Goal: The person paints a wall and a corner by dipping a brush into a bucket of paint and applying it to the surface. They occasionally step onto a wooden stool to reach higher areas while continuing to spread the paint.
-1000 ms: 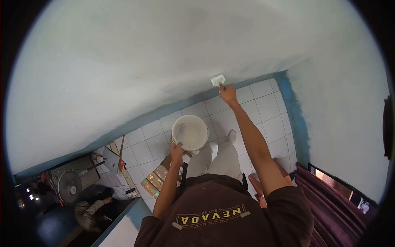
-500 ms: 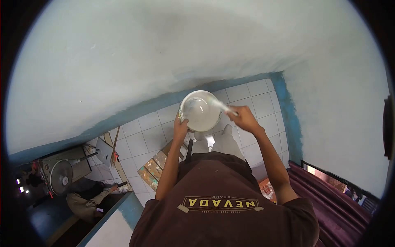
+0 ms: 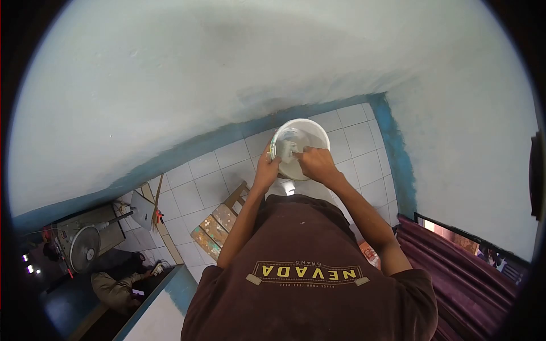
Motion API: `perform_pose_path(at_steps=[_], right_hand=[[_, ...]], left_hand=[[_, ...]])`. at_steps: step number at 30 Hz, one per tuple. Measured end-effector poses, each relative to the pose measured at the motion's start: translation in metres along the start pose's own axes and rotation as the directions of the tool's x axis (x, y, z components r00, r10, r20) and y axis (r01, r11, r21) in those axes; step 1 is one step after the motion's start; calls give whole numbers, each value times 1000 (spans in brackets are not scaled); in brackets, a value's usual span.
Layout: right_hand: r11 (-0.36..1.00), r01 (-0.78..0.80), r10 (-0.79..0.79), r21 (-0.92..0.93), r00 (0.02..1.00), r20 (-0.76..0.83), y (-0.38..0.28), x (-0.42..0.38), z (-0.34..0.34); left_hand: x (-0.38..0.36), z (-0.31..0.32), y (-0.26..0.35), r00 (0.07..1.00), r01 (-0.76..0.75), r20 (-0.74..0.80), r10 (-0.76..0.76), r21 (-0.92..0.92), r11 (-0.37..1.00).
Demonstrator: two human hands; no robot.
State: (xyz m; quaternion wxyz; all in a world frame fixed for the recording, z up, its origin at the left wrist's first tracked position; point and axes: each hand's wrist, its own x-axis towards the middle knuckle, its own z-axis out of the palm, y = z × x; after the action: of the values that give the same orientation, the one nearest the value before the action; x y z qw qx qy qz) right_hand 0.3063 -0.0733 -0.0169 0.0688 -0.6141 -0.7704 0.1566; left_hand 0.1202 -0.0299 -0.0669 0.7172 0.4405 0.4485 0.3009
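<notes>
Pale wall [image 3: 227, 68] with blue band [image 3: 196, 138] meets tiled floor [image 3: 203, 165]. Right hand [image 3: 318, 165], nearer to wide brush [image 3: 289, 150], has fingers closed around its handle; head lies just left of those fingers, inside white bucket [image 3: 305, 121]. Long axis runs roughly crosswise, toward left hand [image 3: 266, 170], whose thumb and fingers grip bucket's left side, just beside brush head; fingers outside partly hidden.

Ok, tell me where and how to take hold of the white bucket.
Grip the white bucket by its rim, from the left, thumb over the edge and fingers outside. The round mouth faces up, giving an edge to pinch; the left hand holds there, probably best since the right hand works the brush inside.
</notes>
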Motion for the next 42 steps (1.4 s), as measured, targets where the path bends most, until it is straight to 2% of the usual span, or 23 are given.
perform_pose_path(at_steps=[1,3,6,7,9,13,15,16,18,22,24,25,27,28,29,30,31,34,35,37,40,41,42], right_hand=[[1000,-1,1,1,1000,3,-3,0,7],[994,-113,112,-1,982,-155,-8,0,17],[977,-214,211,-16,973,-91,-9,-4,23],[975,-220,218,-15,972,-92,-11,-5,25],[994,-97,99,44,994,-51,-17,-2,20],[981,-189,191,33,974,-118,-21,7,14],[965,-262,262,12,963,-67,-16,6,13],[965,-262,262,13,963,-69,-17,5,15],[980,-201,200,2,974,107,-21,3,13],[980,-181,173,83,980,98,-29,9,9],[963,-260,265,67,960,-89,-27,13,12],[964,-258,264,67,960,-93,-25,11,9],[981,-189,184,40,978,98,-32,4,-14],[980,-197,193,37,977,91,-34,1,-24],[989,-130,120,74,984,132,-38,-4,-35],[991,-64,44,113,984,171,-41,-7,-46],[991,-73,54,108,985,166,-44,-9,-59],[989,-99,72,114,973,219,-59,-12,-99],[981,-84,52,174,982,184,-64,-16,-111],[970,-78,46,230,989,142,-62,-27,-121],[965,-91,41,245,979,201,-58,-33,-129],[962,-102,41,254,971,236,-57,-35,-132],[958,-115,40,265,961,273,-55,-38,-133]], left_hand=[[-1,-1,-5,1000,3,0,-3,-1,1000],[-3,0,-3,1000,6,-10,-6,25,1000],[-5,0,1,1000,-7,-11,7,61,998],[-4,-2,-3,1000,-4,-5,5,62,998],[3,-5,-9,993,-121,38,116,157,980],[-2,-6,0,983,-175,76,164,174,969],[-3,-8,5,999,29,30,-32,100,995],[-4,-9,6,999,28,31,-31,102,994],[-3,-12,2,999,40,28,-44,129,991],[-3,-21,0,994,-104,43,98,178,979],[-4,-32,14,991,41,113,-65,206,978],[-5,-35,25,992,38,113,-62,207,978],[-12,-35,72,921,318,167,-352,200,927],[-10,-37,84,920,312,177,-349,205,928],[-7,-40,95,883,314,264,-389,285,906],[-4,-40,107,834,306,343,-432,364,880],[0,-39,122,831,298,353,-429,368,881],[14,-35,169,674,179,505,-540,598,782],[24,-32,171,667,172,514,-540,599,782],[42,-19,173,577,133,497,-648,726,675],[53,1,183,499,18,540,-678,775,631],[56,7,182,497,11,538,-681,780,625],[59,11,178,512,-69,564,-647,778,624]])
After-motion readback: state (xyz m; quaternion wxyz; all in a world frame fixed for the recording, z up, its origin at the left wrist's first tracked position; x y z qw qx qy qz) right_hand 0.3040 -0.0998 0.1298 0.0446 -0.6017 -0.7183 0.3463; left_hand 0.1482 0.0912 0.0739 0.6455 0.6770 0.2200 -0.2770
